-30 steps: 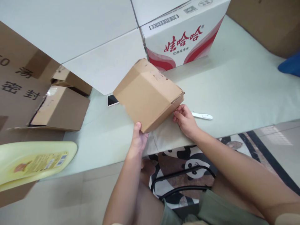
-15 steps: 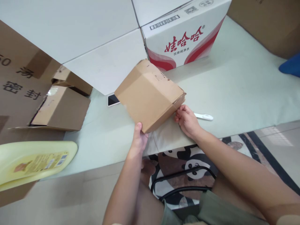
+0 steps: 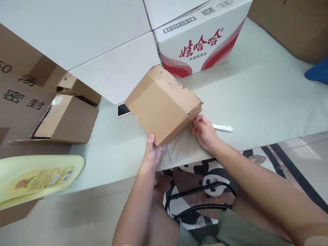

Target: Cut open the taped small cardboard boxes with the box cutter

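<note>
A small brown cardboard box [image 3: 164,106] is held tilted above the table, its far top edge torn and ragged. My left hand [image 3: 152,152] grips the near left corner, thumb on the top face and fingers underneath. At the right end of the box my right hand [image 3: 203,131] is closed, fingertips pinched together against its lower edge; what they pinch is hidden. A white utility knife [image 3: 222,127] lies on the table just beyond my right hand, partly covered by it.
A white carton with red lettering [image 3: 202,51] stands behind, beside a large white box [image 3: 112,68]. A phone [image 3: 123,109] lies partly under the brown box. Leftward are an opened cardboard box [image 3: 69,118] and a yellow-green bottle [image 3: 41,176]. The pale tablecloth [image 3: 269,102] reaches the near edge.
Almost nothing differs. Both hands stay at the same places on the box, and the view has shifted only very slightly.
</note>
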`<state>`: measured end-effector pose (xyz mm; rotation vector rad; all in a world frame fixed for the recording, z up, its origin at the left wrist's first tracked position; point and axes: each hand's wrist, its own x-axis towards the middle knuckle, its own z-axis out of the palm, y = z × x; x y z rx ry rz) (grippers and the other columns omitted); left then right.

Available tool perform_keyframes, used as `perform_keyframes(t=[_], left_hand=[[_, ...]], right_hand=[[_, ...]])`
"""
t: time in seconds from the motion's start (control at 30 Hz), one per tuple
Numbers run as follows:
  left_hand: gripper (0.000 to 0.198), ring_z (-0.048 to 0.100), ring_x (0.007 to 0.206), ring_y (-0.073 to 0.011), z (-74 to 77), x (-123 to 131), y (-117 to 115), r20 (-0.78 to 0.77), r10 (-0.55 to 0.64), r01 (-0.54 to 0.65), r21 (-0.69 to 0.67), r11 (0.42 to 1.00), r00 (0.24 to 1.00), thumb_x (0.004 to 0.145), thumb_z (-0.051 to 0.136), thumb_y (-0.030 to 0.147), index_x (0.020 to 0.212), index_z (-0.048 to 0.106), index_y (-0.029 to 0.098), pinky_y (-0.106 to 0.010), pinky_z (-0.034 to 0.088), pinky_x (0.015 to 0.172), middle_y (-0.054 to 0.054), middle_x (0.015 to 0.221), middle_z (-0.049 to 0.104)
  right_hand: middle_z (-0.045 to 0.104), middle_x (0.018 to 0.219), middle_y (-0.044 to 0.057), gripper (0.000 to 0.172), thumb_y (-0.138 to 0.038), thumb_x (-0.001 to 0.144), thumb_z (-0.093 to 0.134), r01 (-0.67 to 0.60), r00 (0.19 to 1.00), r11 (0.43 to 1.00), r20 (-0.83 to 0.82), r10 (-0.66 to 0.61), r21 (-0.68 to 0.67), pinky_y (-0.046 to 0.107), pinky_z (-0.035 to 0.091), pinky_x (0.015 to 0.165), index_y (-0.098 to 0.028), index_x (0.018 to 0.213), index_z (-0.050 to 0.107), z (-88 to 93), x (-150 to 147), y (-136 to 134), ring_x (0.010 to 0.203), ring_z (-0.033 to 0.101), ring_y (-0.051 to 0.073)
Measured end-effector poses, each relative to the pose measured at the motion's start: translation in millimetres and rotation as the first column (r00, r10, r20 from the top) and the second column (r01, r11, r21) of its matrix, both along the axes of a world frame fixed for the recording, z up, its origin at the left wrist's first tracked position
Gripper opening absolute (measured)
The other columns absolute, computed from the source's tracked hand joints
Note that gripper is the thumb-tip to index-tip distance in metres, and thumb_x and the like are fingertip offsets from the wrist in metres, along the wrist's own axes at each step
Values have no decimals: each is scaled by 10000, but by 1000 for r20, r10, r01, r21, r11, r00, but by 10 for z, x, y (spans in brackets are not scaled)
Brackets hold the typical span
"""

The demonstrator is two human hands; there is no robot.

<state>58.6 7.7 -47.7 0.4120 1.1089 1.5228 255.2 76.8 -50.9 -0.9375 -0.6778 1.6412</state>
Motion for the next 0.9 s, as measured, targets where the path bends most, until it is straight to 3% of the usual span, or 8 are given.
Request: perform_keyframes(t=[0.57,0.9], left_hand=[[534,691,1067,-264,64,14,11,5,-12,12,-14,1000,1000,653,817,540,1066,718,216,-316,574,784,-75,1118,753],[501,629,1221,-317,16,-20,1,-7,-33,33,4,999,999,714,771,543,1095,700,226,-377,576,872,-92,1193,731]], right_hand=[[452,612,-67,215,-145,620,612,7,1000,1000,-23,-7,7,248,332,514,-241,713,443,25,-4,0,536,414,106],[421,601,-63,250,-165,624,610,-2,1000,1000,-18,2,2,257,334,520,-246,709,389,29,-6,3,545,394,113]])
